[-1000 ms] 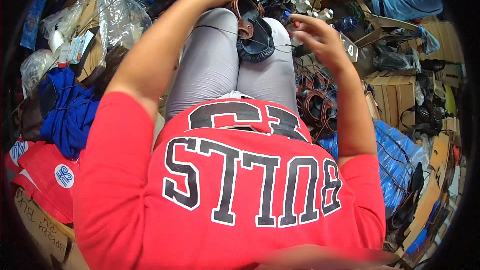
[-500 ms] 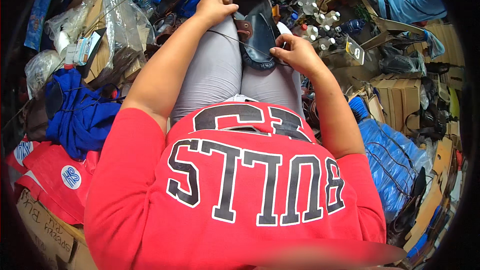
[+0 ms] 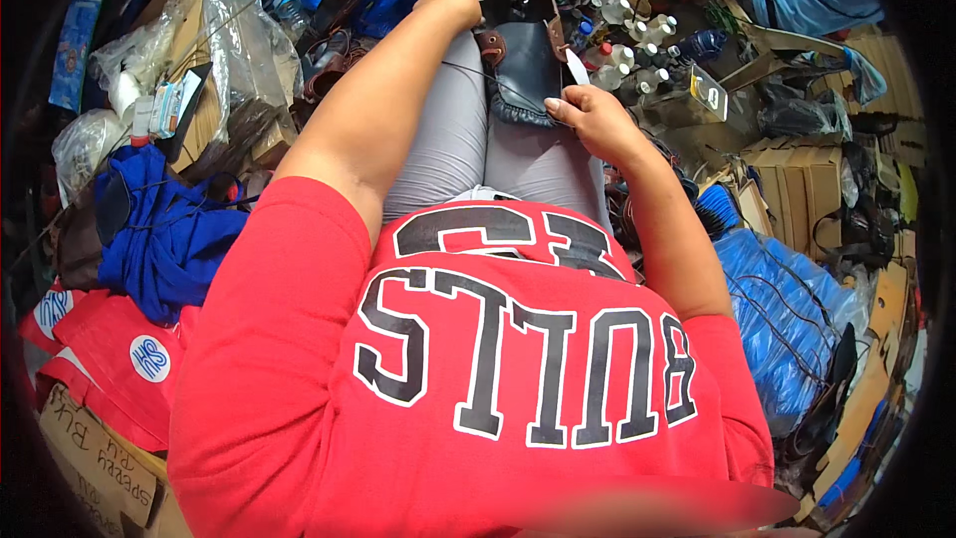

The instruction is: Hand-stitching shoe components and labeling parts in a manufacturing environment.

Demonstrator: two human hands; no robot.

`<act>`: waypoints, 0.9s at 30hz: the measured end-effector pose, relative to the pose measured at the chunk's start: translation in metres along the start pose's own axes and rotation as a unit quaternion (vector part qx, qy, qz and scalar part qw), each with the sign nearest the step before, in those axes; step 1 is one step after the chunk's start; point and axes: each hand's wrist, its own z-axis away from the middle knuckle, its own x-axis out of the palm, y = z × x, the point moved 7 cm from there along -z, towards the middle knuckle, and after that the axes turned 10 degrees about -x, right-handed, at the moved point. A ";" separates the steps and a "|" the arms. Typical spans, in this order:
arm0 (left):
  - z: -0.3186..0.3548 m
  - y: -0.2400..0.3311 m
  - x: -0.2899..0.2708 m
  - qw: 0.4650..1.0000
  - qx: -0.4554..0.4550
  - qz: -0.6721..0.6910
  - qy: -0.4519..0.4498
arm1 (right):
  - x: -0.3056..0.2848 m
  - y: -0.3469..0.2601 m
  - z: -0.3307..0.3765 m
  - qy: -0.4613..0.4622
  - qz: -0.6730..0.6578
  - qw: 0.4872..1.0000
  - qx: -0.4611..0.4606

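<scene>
Hands grip dark leather piece [image 3: 526, 65] on lap; left hand [image 3: 453, 2], right hand [image 3: 588, 115].

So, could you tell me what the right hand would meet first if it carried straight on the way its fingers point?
The right hand points up and left in the picture, toward the dark leather piece on the lap. It would probably meet that piece's lower right edge first; it may already touch it, since depth is unclear.

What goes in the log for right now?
left hand: grips brown strap of dark leather piece | right hand: on its edge | piece: lies on lap
</scene>
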 end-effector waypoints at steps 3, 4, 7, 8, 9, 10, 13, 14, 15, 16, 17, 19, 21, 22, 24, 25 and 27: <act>0.010 0.001 0.001 0.995 -0.006 -0.088 -0.037 | -0.010 -0.004 -0.012 -0.023 0.057 0.997 -0.056; 0.015 0.004 0.001 0.995 -0.002 -0.091 -0.038 | -0.014 -0.004 -0.017 -0.043 0.071 0.995 -0.062; 0.044 0.015 -0.023 0.989 0.062 -0.008 0.134 | -0.019 0.010 -0.023 -0.116 -0.010 0.993 -0.020; 0.056 0.017 -0.028 0.969 0.131 0.063 0.198 | -0.017 0.008 -0.026 -0.121 -0.008 0.992 -0.026; 0.071 0.029 -0.030 0.952 0.201 0.112 0.200 | -0.015 0.010 -0.026 -0.125 -0.026 0.991 -0.031; 0.090 0.041 -0.030 0.928 0.269 0.160 0.201 | -0.013 0.012 -0.026 -0.129 -0.044 0.990 -0.036; 0.139 0.063 -0.005 0.908 0.385 0.164 0.019 | -0.018 0.022 -0.022 -0.080 -0.035 0.996 -0.017; 0.156 0.064 0.002 0.909 0.393 0.130 -0.048 | -0.017 0.014 -0.020 -0.081 -0.035 0.996 -0.019; 0.164 0.059 0.005 0.913 0.382 0.135 -0.045 | -0.028 -0.001 -0.015 -0.014 0.033 0.998 -0.041; 0.168 0.055 0.008 0.917 0.371 0.141 -0.043 | -0.038 -0.016 -0.009 0.054 0.100 0.992 -0.063; 0.170 0.053 0.006 0.920 0.363 0.144 -0.038 | -0.037 -0.019 -0.007 0.055 0.089 0.993 -0.045; 0.170 0.055 0.003 0.918 0.367 0.144 -0.043 | -0.040 -0.026 -0.001 0.070 0.126 0.988 -0.062; 0.166 0.054 0.004 0.915 0.364 0.161 -0.069 | -0.040 -0.029 0.005 0.057 0.125 0.988 -0.070; 0.156 0.053 0.006 0.912 0.358 0.178 -0.092 | -0.039 -0.027 0.005 0.055 0.125 0.988 -0.070; 0.147 0.064 -0.011 0.890 0.386 0.243 -0.032 | -0.032 -0.021 0.003 0.003 -0.008 0.996 -0.083; 0.140 0.071 -0.008 0.879 0.401 0.256 -0.024 | -0.029 -0.017 0.002 -0.012 -0.032 0.994 -0.108; 0.128 0.080 -0.001 0.878 0.392 0.268 -0.061 | -0.024 -0.013 0.004 -0.049 -0.035 0.994 -0.091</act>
